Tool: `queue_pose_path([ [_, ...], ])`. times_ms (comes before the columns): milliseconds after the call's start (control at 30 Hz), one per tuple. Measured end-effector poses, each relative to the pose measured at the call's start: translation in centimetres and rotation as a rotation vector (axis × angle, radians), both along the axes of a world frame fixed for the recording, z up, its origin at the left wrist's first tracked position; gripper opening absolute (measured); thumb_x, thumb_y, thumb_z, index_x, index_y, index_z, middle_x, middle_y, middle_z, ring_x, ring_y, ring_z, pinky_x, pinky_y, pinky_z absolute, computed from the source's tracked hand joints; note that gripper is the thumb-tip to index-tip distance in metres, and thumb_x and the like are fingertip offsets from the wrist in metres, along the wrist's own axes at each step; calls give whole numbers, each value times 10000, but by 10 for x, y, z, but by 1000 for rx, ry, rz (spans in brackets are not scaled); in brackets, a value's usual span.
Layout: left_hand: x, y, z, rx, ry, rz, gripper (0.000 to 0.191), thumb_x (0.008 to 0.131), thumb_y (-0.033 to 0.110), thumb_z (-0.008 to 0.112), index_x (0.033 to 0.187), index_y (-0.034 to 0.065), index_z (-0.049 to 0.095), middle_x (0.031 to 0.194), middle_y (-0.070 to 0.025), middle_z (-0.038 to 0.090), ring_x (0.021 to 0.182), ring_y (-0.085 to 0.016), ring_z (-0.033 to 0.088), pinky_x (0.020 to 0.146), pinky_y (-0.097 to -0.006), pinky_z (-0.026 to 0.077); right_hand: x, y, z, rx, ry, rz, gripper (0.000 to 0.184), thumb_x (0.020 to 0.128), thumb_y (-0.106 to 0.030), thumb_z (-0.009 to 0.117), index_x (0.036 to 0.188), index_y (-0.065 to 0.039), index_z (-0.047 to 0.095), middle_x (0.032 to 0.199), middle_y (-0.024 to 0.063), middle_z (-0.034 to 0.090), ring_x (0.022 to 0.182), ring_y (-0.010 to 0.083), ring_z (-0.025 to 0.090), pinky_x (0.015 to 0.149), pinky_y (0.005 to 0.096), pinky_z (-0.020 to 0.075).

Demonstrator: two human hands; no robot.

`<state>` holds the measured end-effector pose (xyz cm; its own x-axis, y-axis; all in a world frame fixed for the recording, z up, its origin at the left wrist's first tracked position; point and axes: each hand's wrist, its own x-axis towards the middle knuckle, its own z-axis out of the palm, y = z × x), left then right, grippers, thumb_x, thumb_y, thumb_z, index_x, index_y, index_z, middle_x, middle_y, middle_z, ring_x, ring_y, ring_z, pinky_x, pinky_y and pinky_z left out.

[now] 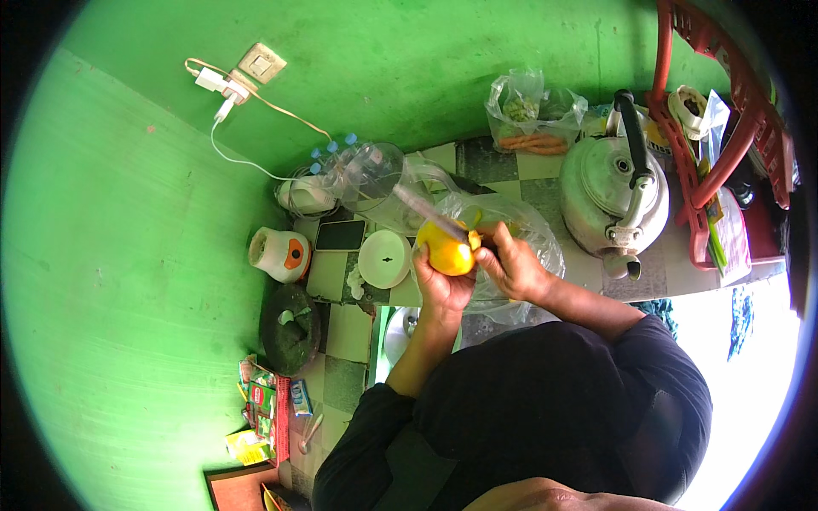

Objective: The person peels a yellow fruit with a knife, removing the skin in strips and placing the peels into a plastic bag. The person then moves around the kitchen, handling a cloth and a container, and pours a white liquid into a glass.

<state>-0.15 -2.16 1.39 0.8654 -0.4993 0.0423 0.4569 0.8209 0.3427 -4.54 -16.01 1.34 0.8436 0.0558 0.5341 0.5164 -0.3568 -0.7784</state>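
My left hand (442, 286) cups a peeled-looking, yellow-orange fruit (451, 257), perhaps a mango, from below. My right hand (516, 263) grips a knife whose handle is hidden by the fingers. Its blade (425, 207), blurred, crosses the top of the fruit and points up and to the left. A small green-yellow strip (477, 219), apparently peel, shows beside the blade. Under both hands a clear plastic bag (542, 239) lies spread on the tiled counter (585, 271). Left of the fruit sits a round white lid or dish (385, 271).
A metal kettle (597, 185) stands to the right, beside a red plastic rack (693, 191). Behind are a bag of carrots (533, 142) and a clear jug (374, 172). On the left are a phone (340, 236), a blender base (281, 255), a stone mortar (281, 348) and a red basket (282, 415).
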Motion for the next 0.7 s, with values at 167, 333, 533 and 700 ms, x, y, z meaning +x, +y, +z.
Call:
queue_pose_path([
  [167, 1, 15, 0, -38, 13, -36, 478, 804, 379, 570, 1164, 76, 490, 1125, -98, 569, 1071, -303, 542, 908, -534, 446, -6, -11, 26, 318, 340, 70, 358, 915, -175, 489, 1186, -20, 312, 1121, 179, 516, 664, 256, 630, 561, 330, 507],
  [333, -8, 50, 7, 339, -251, -1, 692, 650, 197, 775, 1211, 35, 402, 1153, -169, 521, 1004, -335, 572, 749, -484, 551, -16, -37, 23, 36, 211, -8, 223, 884, -78, 486, 1089, 8, 463, 1148, 176, 493, 693, 263, 619, 602, 332, 513],
  [533, -4, 75, 20, 316, -427, -80, 784, 568, 216, 829, 1198, 42, 395, 1131, -164, 508, 945, -335, 588, 683, -431, 566, -13, -30, 13, -208, 144, -143, 337, 881, -153, 489, 1190, -21, 469, 1074, 233, 547, 841, 377, 601, 743, 398, 490],
  [700, 7, 84, 11, 189, -420, -158, 803, 623, 256, 803, 1259, 93, 342, 1154, -157, 462, 961, -331, 582, 664, -415, 568, -25, -4, 47, -410, 38, 66, 563, 860, -244, 533, 1363, -132, 305, 927, 205, 628, 627, 346, 618, 590, 418, 527],
])
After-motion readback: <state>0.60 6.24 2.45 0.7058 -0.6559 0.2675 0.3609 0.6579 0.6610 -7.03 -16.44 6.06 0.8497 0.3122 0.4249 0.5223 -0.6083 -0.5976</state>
